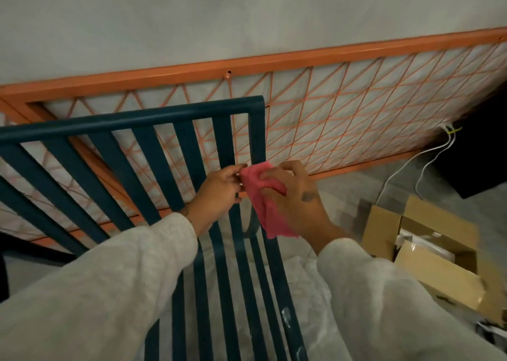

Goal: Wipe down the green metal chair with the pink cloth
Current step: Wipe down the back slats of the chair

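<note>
The dark green metal chair (153, 119) stands before me, its slatted back upright and its slatted seat running down toward me. The pink cloth (264, 204) hangs in front of the right post of the chair back. My left hand (219, 190) pinches the cloth's upper left edge with its fingertips. My right hand (299, 196) grips the cloth from the right, thumb pressed into its upper part. Both hands sit low on the right side of the back, just above the seat.
An orange metal frame with a diamond grid (343, 113) leans on the pale wall behind the chair. An open cardboard box (428, 251) lies on the floor to the right. White cables (428, 154) run beside a dark object at the far right.
</note>
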`<state>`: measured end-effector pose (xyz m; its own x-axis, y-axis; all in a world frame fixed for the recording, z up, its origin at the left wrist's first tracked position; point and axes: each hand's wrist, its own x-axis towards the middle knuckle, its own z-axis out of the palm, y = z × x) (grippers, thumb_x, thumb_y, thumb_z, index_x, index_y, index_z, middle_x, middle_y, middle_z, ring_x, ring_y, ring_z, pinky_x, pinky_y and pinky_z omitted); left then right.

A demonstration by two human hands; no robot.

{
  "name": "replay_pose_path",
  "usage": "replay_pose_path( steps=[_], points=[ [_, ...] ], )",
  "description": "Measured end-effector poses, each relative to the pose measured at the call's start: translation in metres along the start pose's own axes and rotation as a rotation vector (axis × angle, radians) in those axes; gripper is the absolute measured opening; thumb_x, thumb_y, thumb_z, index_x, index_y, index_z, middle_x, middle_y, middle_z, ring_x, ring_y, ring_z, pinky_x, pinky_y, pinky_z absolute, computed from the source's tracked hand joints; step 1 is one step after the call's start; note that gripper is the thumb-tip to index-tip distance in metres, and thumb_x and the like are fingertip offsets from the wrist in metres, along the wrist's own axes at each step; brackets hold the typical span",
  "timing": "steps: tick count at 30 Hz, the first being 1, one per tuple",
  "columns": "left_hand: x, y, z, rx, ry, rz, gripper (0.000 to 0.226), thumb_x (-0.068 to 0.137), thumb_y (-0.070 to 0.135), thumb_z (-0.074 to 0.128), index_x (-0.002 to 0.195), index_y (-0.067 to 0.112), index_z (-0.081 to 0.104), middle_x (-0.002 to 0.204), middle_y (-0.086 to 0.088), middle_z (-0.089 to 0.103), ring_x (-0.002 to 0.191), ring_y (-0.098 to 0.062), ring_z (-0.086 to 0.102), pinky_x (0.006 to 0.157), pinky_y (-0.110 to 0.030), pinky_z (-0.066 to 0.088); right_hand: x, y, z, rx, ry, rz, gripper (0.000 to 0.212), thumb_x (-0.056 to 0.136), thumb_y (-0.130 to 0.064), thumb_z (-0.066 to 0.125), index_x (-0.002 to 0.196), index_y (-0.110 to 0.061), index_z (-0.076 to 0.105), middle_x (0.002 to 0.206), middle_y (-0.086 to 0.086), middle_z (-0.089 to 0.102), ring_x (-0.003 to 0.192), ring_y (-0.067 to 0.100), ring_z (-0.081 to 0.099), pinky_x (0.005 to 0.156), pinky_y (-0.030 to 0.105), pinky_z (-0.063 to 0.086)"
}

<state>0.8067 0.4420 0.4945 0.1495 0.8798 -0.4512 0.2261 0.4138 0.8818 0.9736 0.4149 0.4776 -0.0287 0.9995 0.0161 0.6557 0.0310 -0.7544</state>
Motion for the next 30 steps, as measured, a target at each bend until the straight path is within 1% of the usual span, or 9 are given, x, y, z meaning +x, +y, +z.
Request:
replay_pose_path(
  steps=[2, 7, 11, 14, 18, 21, 24, 26, 30],
  points=[
    [0.004, -0.010, 0.005, -0.040, -0.021, -0.007, 0.046, 0.092, -0.006, 0.051, 0.132, 0.017, 0.057, 0.116, -0.005, 0.069, 0.108, -0.020, 0.064, 0.099, -0.040, 0.051, -0.003, 0.014, 0.014, -0.039, 0.054, 0.031, 0.022, 0.093, -0.028, 0.064, 0.115, -0.031, 0.068, 0.126, -0.005, 0.046, 0.096, 0.011, 0.054, 0.086, 0.019, 0.050],
    [-0.008, -0.029, 0.011, -0.108, -0.005, -0.016, 0.057, 0.082, -0.016, 0.045, 0.126, 0.017, 0.060, 0.124, -0.001, 0.063, 0.113, -0.017, 0.061, 0.097, -0.036, 0.052, -0.050, 0.034, 0.043, -0.105, 0.114, 0.103, 0.025, 0.090, -0.039, 0.065, 0.115, -0.036, 0.065, 0.119, -0.017, 0.048, 0.096, 0.011, 0.062, 0.077, 0.009, 0.048],
    [-0.013, -0.039, 0.016, -0.158, -0.002, -0.084, 0.040, 0.084, -0.006, 0.057, 0.113, 0.020, 0.066, 0.105, 0.005, 0.070, 0.106, -0.017, 0.065, 0.095, -0.035, 0.054, -0.083, 0.042, 0.053, -0.347, 0.249, 0.016, 0.035, 0.084, -0.044, 0.070, 0.116, -0.038, 0.057, 0.125, 0.007, 0.061, 0.111, 0.033, 0.055, 0.085, 0.044, 0.052],
    [-0.015, -0.042, 0.019, -0.170, -0.016, -0.073, 0.032, 0.086, 0.003, 0.063, 0.113, 0.019, 0.069, 0.103, 0.001, 0.075, 0.100, -0.015, 0.069, 0.093, -0.035, 0.055, -0.069, 0.038, 0.055, -0.431, 0.316, -0.057, 0.028, 0.084, -0.039, 0.070, 0.110, -0.029, 0.065, 0.114, 0.011, 0.065, 0.096, 0.035, 0.057, 0.073, 0.045, 0.053],
    [-0.017, -0.046, 0.020, -0.203, -0.008, -0.099, 0.023, 0.090, 0.008, 0.058, 0.107, 0.016, 0.071, 0.097, -0.002, 0.076, 0.092, -0.017, 0.072, 0.084, -0.032, 0.058, -0.043, 0.024, 0.051, -0.146, 0.256, 0.007, 0.028, 0.094, -0.029, 0.062, 0.119, -0.017, 0.068, 0.114, 0.007, 0.067, 0.093, 0.024, 0.063, 0.078, 0.039, 0.059],
    [-0.019, -0.052, 0.021, -0.249, 0.006, -0.145, 0.021, 0.090, 0.012, 0.060, 0.108, 0.016, 0.071, 0.101, -0.006, 0.076, 0.094, -0.019, 0.073, 0.088, -0.037, 0.057, -0.041, 0.016, 0.047, 0.151, 0.194, 0.202, 0.029, 0.096, -0.029, 0.060, 0.124, -0.026, 0.059, 0.113, -0.005, 0.065, 0.096, 0.011, 0.063, 0.083, 0.026, 0.057],
    [-0.020, -0.059, 0.020, -0.281, 0.006, -0.186, 0.022, 0.091, 0.012, 0.061, 0.110, 0.016, 0.070, 0.103, -0.006, 0.076, 0.094, -0.018, 0.073, 0.088, -0.036, 0.057, -0.062, 0.027, 0.045, 0.370, 0.006, 0.451, 0.027, 0.096, -0.031, 0.060, 0.121, -0.033, 0.051, 0.123, -0.006, 0.063, 0.104, 0.012, 0.064, 0.088, 0.033, 0.058],
    [-0.021, -0.063, 0.022, -0.287, -0.011, -0.214, 0.023, 0.092, 0.010, 0.059, 0.112, 0.015, 0.070, 0.106, -0.008, 0.075, 0.096, -0.020, 0.073, 0.090, -0.038, 0.057, -0.079, 0.039, 0.040, 0.478, -0.123, 0.578, 0.021, 0.097, -0.033, 0.057, 0.117, -0.034, 0.054, 0.119, -0.002, 0.068, 0.097, 0.016, 0.069, 0.084, 0.034, 0.060],
    [-0.021, -0.069, 0.027, -0.299, -0.031, -0.232, 0.026, 0.094, 0.003, 0.053, 0.111, 0.014, 0.070, 0.107, -0.009, 0.074, 0.098, -0.022, 0.072, 0.089, -0.037, 0.057, -0.087, 0.049, 0.032, 0.582, -0.201, 0.586, 0.023, 0.100, -0.030, 0.052, 0.120, -0.027, 0.063, 0.100, -0.001, 0.075, 0.088, 0.016, 0.072, 0.071, 0.023, 0.057]
  ],
)
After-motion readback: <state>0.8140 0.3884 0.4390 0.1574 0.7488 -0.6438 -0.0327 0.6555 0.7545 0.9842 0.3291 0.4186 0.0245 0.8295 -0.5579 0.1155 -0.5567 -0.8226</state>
